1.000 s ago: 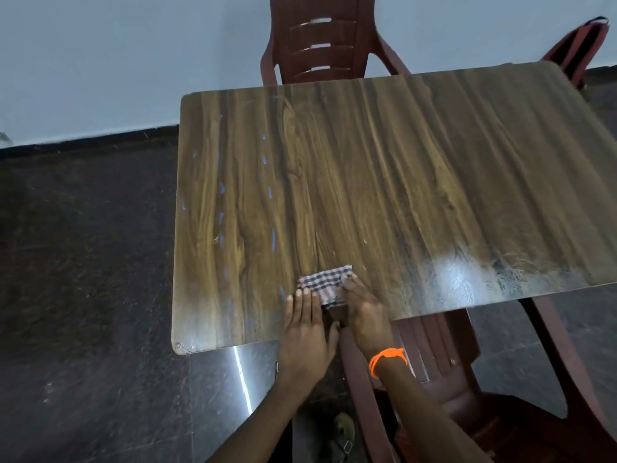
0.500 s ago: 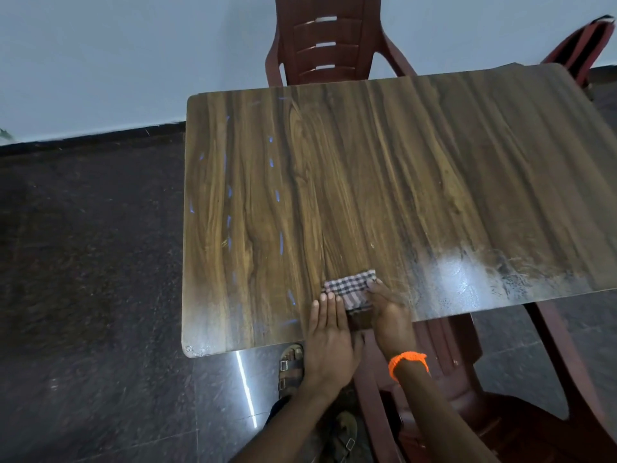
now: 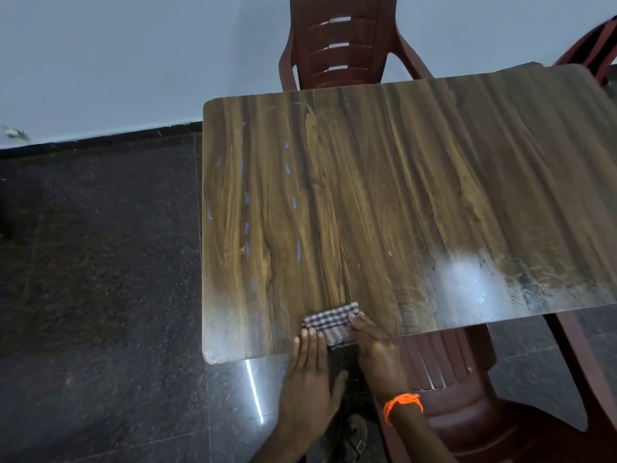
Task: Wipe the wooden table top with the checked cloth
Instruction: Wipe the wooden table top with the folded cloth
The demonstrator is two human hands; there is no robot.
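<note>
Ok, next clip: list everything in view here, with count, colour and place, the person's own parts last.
wooden table top: one, brown grain with blue marks at left and a pale glare patch near right, centre of view
checked cloth: one, dark and pale checks, folded, at the table's near edge
plastic chairs: three, dark red; one beyond the far edge, one at the near side, one partly seen at top right
floor: dark speckled
wall: pale
sandal: one, dark, on the floor under the near edge
wristband: one, orange, right wrist
left hand: flat, fingertips on the cloth
right hand: fingertips on the cloth
</note>
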